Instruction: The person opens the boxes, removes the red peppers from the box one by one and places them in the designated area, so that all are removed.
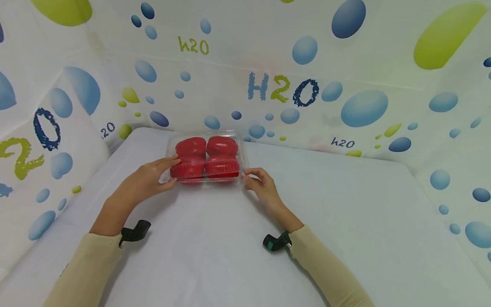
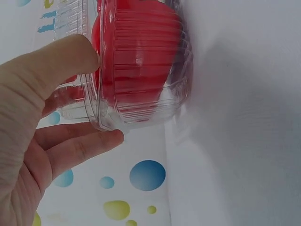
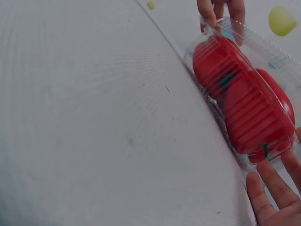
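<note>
A clear plastic clamshell container (image 1: 207, 181) sits toward the far side of the white table, with several round, glossy red fruits (image 1: 222, 146) inside. Bits of green stem (image 3: 265, 151) show on them in the right wrist view; they look like tomatoes. My left hand (image 1: 151, 177) grips the container's left end. In the left wrist view its thumb lies along the rim and other fingers reach under the corner. At the opposite end, my right hand (image 1: 264, 187) pinches the near right corner between thumb and index finger. Ribbed clear plastic covers the nearer fruits.
White cloth (image 1: 207, 247) covers the table. Behind it and at both sides hang white sheets (image 1: 222, 55) printed with blue and green drops and "H2O" lettering. A black wrist camera (image 1: 136, 231) is strapped at the left sleeve, another (image 1: 277, 242) at the right.
</note>
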Tool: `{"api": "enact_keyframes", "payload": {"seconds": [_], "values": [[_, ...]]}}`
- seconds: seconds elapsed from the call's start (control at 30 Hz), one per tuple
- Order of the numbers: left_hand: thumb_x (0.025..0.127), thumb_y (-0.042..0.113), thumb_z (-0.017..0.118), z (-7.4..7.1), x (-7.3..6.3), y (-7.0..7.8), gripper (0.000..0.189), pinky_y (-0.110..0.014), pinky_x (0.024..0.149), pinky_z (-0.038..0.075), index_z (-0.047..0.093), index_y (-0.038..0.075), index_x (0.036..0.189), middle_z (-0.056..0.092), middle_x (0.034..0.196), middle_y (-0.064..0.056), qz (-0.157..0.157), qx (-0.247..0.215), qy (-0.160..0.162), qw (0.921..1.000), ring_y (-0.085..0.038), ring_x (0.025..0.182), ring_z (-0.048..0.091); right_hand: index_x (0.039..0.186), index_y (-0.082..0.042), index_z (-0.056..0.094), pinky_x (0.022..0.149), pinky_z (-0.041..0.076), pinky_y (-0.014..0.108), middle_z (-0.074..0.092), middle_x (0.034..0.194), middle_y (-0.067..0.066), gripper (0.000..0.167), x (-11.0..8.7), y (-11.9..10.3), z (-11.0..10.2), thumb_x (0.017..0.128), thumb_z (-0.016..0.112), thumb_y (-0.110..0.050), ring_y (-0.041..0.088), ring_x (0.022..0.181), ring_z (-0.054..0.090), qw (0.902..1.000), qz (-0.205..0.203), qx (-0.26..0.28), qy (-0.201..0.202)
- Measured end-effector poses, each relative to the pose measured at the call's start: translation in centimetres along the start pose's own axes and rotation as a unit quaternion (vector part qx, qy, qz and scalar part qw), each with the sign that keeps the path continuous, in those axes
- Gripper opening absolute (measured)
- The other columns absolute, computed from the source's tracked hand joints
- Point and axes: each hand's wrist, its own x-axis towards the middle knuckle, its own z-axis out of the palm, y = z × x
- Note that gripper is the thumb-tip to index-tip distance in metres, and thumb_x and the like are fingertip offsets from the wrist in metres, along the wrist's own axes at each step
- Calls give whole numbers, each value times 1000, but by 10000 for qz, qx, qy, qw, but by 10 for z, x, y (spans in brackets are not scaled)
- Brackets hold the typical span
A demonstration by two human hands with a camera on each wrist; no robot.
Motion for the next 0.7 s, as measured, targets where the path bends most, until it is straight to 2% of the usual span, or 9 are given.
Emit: {"api": "enact_keyframes", "payload": {"seconds": [0.23, 0.5, 0.7], "values": [[82, 1, 73, 0, 1, 1, 59, -51, 89, 50, 50, -7, 135, 52, 135, -30, -108, -219, -85, 9997, -46, 122, 52, 116, 9, 54, 78, 55, 26, 58, 121, 23, 24, 0, 1, -1, 95, 59, -1, 34, 106, 62, 10000, 47, 1, -29], [85, -3, 69, -3, 1, 3, 61, -53, 94, 47, 44, -5, 141, 45, 143, -29, -635, -741, -421, 9943, -47, 130, 43, 115, 9, 54, 80, 56, 28, 57, 129, 20, 23, 1, 0, 0, 95, 59, -1, 35, 106, 62, 9999, 111, -29, -38], [84, -5, 68, -2, 1, 2, 61, -52, 92, 48, 45, -6, 140, 47, 140, -30, -690, -740, -372, 9942, -46, 128, 47, 115, 9, 54, 82, 56, 30, 56, 129, 20, 23, 2, 1, -1, 95, 60, -2, 37, 108, 61, 9999, 121, -69, -83]]}}
